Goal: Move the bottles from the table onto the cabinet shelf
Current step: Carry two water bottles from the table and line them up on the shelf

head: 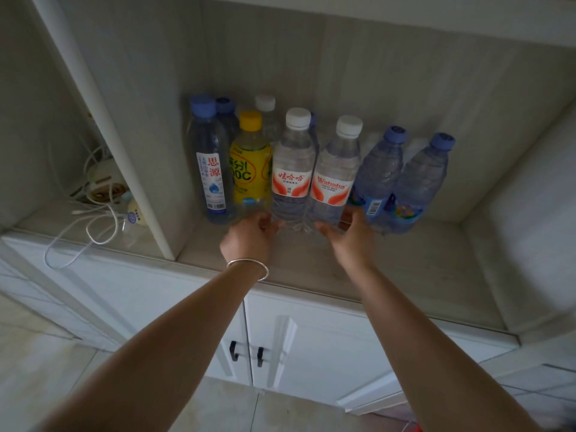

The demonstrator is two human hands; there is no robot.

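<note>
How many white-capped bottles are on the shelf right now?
3: two red-labelled ones side by side in front by the hands, one behind the yellow bottle. More may be hidden.

Both bare forearms reach forward and up from the bottom corners, drawing closer together toward the hands. The left hand (251, 233) is seen from the back, wrist straight, a thin silver bracelet (249, 265) round the wrist; its fingers (270, 225) curl loosely forward. The right hand (350, 235) is held palm inward, thumb toward the left, fingers slightly bent. Motion blur makes it hard to say whether either hand actually grips anything.
</note>
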